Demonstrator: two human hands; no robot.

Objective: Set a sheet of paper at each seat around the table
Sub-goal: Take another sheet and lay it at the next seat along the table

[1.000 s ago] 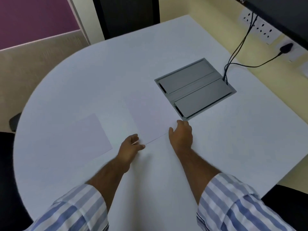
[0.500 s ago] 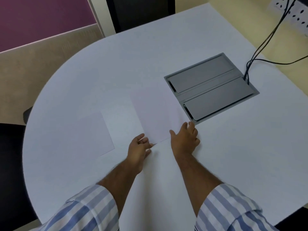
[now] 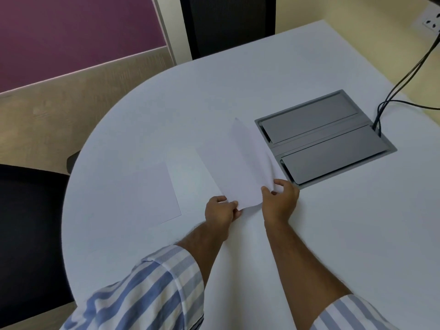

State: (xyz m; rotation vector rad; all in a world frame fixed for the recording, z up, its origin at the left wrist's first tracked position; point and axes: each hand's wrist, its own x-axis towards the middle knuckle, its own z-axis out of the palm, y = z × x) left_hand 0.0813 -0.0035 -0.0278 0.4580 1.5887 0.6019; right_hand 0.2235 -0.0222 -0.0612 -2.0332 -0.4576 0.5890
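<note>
A white sheet of paper [image 3: 238, 167] lies on the white table [image 3: 333, 234] in front of me, its near edge lifted and buckled. My left hand [image 3: 220, 211] pinches the sheet's near left corner. My right hand [image 3: 281, 198] grips its near right corner, where the paper curls upward. A second sheet [image 3: 152, 191] lies flat to the left, beside a black chair [image 3: 28, 222].
A grey cable box [image 3: 326, 136] is set into the table just right of the held sheet, with black cables [image 3: 404, 75] running to a wall socket. Another black chair [image 3: 228, 22] stands at the far side. The table's curved edge runs along the left.
Both hands went from resting at the sheet's near edge to pinching its corners, and the near edge has risen off the table and buckled. The view shifted left.
</note>
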